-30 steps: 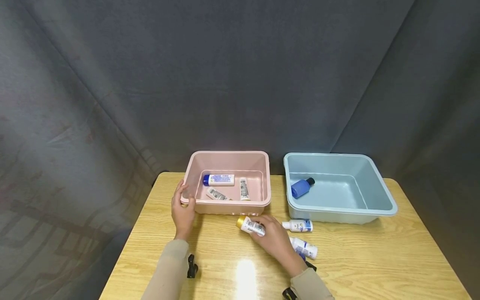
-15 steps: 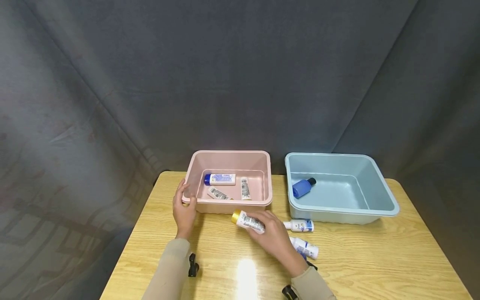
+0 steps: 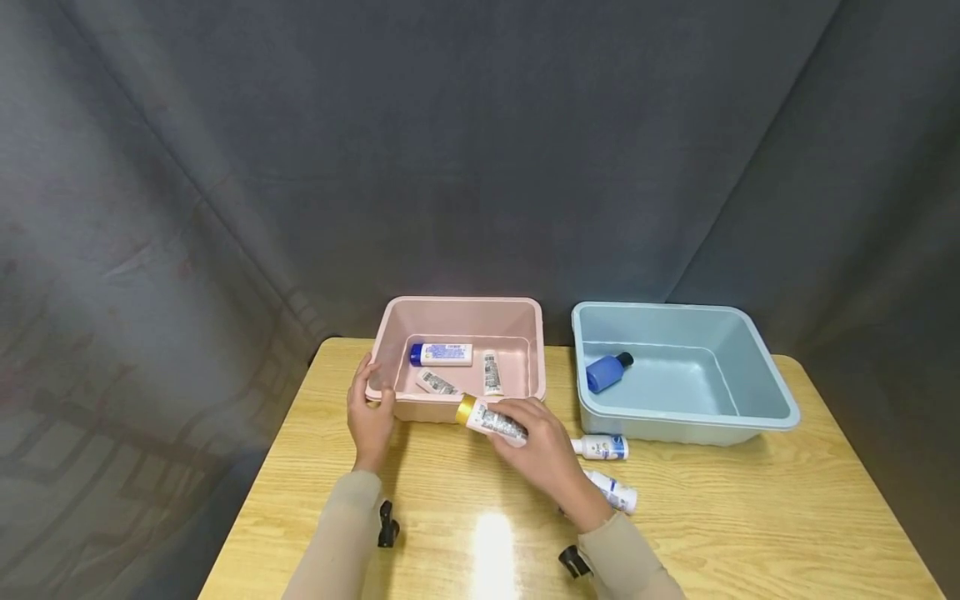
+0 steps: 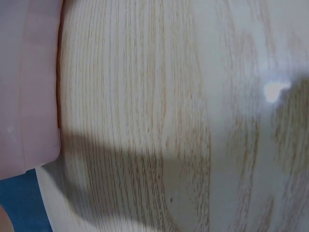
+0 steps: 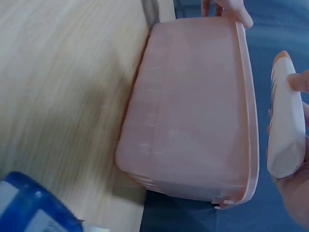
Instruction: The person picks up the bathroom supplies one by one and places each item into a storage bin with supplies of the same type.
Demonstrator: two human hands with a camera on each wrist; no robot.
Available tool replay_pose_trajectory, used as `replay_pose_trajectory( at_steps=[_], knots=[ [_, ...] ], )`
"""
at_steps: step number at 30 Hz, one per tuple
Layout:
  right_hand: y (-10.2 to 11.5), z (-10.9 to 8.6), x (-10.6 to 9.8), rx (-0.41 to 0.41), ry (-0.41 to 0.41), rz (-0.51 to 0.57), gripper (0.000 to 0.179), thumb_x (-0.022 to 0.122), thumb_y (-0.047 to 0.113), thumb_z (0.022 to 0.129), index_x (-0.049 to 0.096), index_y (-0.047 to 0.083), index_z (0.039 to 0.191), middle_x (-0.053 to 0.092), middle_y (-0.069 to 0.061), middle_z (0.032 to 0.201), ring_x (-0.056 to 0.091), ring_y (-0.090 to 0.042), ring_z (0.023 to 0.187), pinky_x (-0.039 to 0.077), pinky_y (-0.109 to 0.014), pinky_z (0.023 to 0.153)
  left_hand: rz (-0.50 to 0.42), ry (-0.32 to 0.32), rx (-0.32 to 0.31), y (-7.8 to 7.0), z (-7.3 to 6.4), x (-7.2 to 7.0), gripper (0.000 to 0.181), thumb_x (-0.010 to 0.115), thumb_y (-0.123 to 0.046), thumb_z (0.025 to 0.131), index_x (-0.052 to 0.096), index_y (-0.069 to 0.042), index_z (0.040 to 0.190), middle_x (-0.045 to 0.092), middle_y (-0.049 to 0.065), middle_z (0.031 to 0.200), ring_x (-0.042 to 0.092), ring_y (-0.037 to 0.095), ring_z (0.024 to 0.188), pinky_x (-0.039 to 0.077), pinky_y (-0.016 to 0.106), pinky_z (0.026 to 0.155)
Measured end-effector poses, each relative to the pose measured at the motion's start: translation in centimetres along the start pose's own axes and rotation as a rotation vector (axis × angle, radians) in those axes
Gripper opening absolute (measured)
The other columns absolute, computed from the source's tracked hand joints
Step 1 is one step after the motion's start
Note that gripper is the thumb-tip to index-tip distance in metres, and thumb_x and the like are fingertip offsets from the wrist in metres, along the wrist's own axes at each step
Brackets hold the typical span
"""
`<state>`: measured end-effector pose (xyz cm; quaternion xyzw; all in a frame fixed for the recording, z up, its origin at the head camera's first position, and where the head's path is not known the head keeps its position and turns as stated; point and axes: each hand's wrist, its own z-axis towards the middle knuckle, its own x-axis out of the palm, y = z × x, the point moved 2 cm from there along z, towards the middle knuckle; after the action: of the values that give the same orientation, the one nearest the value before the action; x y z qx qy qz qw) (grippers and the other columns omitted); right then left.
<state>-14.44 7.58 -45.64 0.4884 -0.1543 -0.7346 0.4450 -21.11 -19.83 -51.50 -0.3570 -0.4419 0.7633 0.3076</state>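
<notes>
My right hand point(image 3: 543, 442) grips a white bottle with a gold cap point(image 3: 495, 423), its cap pointing left and up. In the head view the bottle overlaps the pink bin's front wall; the right wrist view has it at rim height beside the bin. My left hand point(image 3: 371, 423) holds the front left corner of the pink bin point(image 3: 465, 317), thumb at the front and fingers along the left side. Inside this bin lie a white bottle with a blue cap point(image 3: 447, 355) and two small white tubes, one upright-lying point(image 3: 492, 373) and one slanted point(image 3: 437, 382).
Right of the pink bin stands a light blue bin point(image 3: 667, 322) with a blue, black-capped bottle point(image 3: 604, 373) inside. Two white bottles lie on the wooden table before it, one close to the bin point(image 3: 603, 447), another point(image 3: 617, 493) partly behind my right wrist. A grey curtain point(image 3: 480, 150) hangs behind.
My right hand has carried the gold-capped bottle up and slightly left, from over the table to the pink bin's front rim. My left hand has kept its hold on the corner.
</notes>
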Motion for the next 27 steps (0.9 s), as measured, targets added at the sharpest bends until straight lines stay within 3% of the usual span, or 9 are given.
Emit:
replay_pose_trajectory(
  at_steps=[15, 27],
  knots=[
    [1.0, 2.7, 0.1, -0.056, 0.002, 0.01, 0.041, 0.084, 0.013, 0.075, 0.074, 0.013, 0.115, 0.071, -0.002, 0.114, 0.062, -0.018, 0.104, 0.052, -0.038, 0.093, 0.016, 0.004, -0.004, 0.0, 0.1, -0.2, 0.038, 0.061, -0.002, 0.088, 0.063, -0.01, 0.125, 0.049, -0.006, 0.148, 0.038, 0.021, 0.14, 0.027, 0.043, 0.117],
    [0.7, 5.0, -0.5, -0.025, 0.056, -0.014, 0.04, 0.083, 0.015, 0.078, 0.073, 0.013, 0.117, 0.07, -0.005, 0.117, 0.062, -0.021, 0.108, 0.05, -0.04, 0.097, 0.015, 0.012, -0.014, -0.3, 0.0, -0.2, 0.038, 0.06, -0.002, 0.088, 0.063, -0.01, 0.125, 0.048, -0.006, 0.149, 0.038, 0.02, 0.141, 0.027, 0.042, 0.117]
  ],
)
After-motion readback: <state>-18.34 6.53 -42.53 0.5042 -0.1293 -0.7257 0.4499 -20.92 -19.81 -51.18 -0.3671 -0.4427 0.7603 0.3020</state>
